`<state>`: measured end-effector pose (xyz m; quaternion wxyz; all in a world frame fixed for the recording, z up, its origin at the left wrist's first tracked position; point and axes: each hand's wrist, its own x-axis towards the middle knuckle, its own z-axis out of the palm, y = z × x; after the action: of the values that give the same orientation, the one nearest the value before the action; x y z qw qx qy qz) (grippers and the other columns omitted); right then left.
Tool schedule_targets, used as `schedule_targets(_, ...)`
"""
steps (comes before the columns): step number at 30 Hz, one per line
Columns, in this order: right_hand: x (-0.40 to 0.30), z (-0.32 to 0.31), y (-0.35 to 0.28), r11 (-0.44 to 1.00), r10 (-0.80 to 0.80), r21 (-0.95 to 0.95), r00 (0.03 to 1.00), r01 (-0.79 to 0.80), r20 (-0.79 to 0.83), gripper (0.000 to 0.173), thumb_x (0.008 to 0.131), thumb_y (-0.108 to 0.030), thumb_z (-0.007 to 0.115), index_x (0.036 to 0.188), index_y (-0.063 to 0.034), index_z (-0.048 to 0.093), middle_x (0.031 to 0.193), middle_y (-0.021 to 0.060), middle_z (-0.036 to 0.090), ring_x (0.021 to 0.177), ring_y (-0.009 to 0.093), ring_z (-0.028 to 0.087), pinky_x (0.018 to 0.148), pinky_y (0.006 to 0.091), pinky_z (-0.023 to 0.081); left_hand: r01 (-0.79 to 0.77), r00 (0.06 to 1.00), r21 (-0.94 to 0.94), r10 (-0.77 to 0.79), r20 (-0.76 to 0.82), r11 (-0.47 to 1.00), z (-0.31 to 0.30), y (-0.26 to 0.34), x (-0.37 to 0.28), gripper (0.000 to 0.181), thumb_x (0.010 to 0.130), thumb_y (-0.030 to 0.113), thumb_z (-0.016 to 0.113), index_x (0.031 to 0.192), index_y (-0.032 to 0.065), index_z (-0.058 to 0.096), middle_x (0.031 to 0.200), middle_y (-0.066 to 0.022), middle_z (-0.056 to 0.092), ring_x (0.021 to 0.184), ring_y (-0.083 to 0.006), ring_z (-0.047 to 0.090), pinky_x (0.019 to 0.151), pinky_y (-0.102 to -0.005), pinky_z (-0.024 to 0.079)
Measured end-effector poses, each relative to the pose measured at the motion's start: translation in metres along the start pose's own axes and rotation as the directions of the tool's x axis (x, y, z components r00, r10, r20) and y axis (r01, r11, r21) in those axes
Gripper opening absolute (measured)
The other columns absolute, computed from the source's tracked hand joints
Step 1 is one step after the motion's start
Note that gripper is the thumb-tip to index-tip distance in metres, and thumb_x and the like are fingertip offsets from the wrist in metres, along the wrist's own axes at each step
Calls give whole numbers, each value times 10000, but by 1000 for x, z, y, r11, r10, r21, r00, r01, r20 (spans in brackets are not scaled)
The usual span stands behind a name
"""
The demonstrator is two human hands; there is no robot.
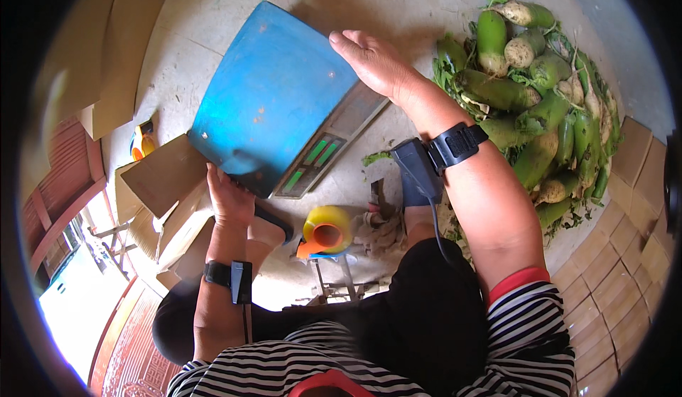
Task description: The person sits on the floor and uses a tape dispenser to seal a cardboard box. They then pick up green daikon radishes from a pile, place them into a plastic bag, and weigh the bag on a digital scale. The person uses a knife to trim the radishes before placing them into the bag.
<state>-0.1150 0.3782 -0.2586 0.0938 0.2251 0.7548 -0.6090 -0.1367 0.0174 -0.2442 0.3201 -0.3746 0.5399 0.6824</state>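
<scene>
A weighing scale with a blue top [266, 93] and a display panel with green windows is in front of me, skewed across the view. My right hand [373, 59] is at its right corner, the thumb along the edge and the other fingers partly hidden. At the near left corner, my left hand [230, 197] holds the scale's edge with its fingertips out of sight. Between my feet stands a roll of yellow tape on an orange dispenser [325, 232].
Green radishes with leaves [538, 93] lie heaped on the floor at right. Stacked cardboard boxes [607, 269] line the lower right. An opened cardboard box [165, 178] stands beside my left hand, with another orange tool [142, 141] behind it. A rag [378, 234] lies near my right foot.
</scene>
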Motion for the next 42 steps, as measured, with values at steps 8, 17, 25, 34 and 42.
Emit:
schedule_targets(8, 17, -16, 17, 996, 29, -78, 977, -46, -210, 878, 871, -672, 406, 1324, 79, 436, 1268, 211, 553, 1192, 300, 519, 1007, 377, 387, -7, 1000, 27, 7, 30, 1000, 29, -11, -9, 775, 825, 672, 475, 1356, 109, 426, 1315, -79, 472, 1183, -272, 457, 987, -463, 372)
schedule_targets(17, 44, -42, -2, 920, 174, 312, 961, -237, 217, 1139, 732, -839, 410, 1480, -19, 153, 1530, 248, 102, 1436, 311, 54, 1141, 468, 49, -12, 989, -84, 24, 143, 996, 39, 18, 8, 847, 835, 679, 431, 1397, 50, 356, 1400, -116, 384, 1252, -309, 399, 1063, -476, 314)
schedule_targets(25, 50, -42, -11, 891, 117, 408, 969, -199, 217, 1102, 777, -824, 347, 1482, -11, 111, 1548, 205, 81, 1442, 276, 58, 1151, 387, 45, -83, 992, 79, 74, 102, 993, 66, 67, 40, 821, 851, 631, 458, 1407, 40, 336, 1409, -132, 382, 1281, -292, 385, 1075, -438, 308)
schedule_targets(34, 62, -35, 17, 888, 70, 436, 979, -150, 194, 1048, 827, -777, 334, 1481, -5, 61, 1557, 170, 40, 1443, 237, 43, 1156, 352, 69, -163, 975, 69, 150, 165, 984, 69, 57, 41, 528, 942, 493, 423, 1293, 101, 465, 1259, -37, 531, 1136, -201, 497, 944, -360, 419)
schedule_targets(42, 57, -31, 14, 874, 40, 461, 969, -152, 244, 970, 850, -748, 361, 1451, 6, 252, 1480, 147, 306, 1344, 207, 304, 1109, 339, 231, -135, 971, 51, 122, 206, 990, 61, 56, 40, 519, 947, 484, 438, 1309, 113, 446, 1271, -26, 521, 1150, -200, 492, 962, -359, 409)
